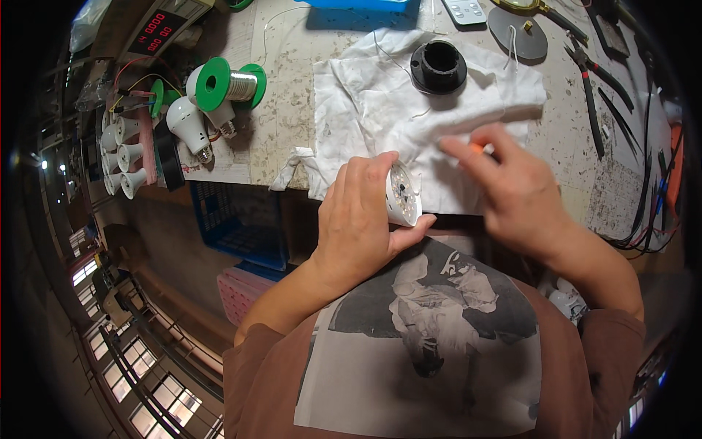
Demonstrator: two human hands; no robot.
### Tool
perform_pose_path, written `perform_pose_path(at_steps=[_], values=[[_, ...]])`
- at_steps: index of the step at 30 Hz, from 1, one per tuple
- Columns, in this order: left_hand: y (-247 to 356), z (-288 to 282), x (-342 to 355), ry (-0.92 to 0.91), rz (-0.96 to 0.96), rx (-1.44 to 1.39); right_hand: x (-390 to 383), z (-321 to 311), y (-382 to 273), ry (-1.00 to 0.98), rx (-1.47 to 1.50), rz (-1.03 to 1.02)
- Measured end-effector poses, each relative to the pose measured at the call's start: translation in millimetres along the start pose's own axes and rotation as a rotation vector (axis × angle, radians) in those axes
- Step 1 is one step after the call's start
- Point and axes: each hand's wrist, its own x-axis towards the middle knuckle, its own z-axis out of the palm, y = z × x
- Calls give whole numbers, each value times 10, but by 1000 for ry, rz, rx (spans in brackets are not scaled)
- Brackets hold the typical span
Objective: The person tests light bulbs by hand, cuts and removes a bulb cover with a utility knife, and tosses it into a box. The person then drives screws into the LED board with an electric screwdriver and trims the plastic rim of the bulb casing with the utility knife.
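My left hand (358, 208) is closed around an LED bulb (404, 196) at the table's front edge. The bulb's cover is off, and its round board with small LEDs faces right. Slightly blurred, my right hand (515, 186) is to the right of the bulb and apart from it. Its fingers are curled around something mostly hidden; only an orange-and-white bit (479, 148) shows. A white cloth (373, 95) lies under and beyond both hands. On the cloth stands a black round holder (439, 67) with a hollow top.
At the left are a green spool of solder wire (234, 85), several white bulbs (189, 124) and a red-digit meter (155, 33). At the right lie pliers (589, 84), a grey disc (518, 33), a magnifying glass (537, 6) and cables. A blue tray (358, 13) sits at the back.
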Motion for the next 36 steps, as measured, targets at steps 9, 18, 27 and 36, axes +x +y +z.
perform_pose_path(at_steps=[9,18,27,36], values=[[-35,-49,9,-43,-16,-13,91,-88,138,47,-325,-90],[-35,-85,11,-66,-10,-46,216,362,-15,39,-38,-365],[-38,-84,13,-55,11,-34,307,418,38,7,-159,-501],[-34,-94,28,-74,-2,-23,544,153,118,214,-190,-478]])
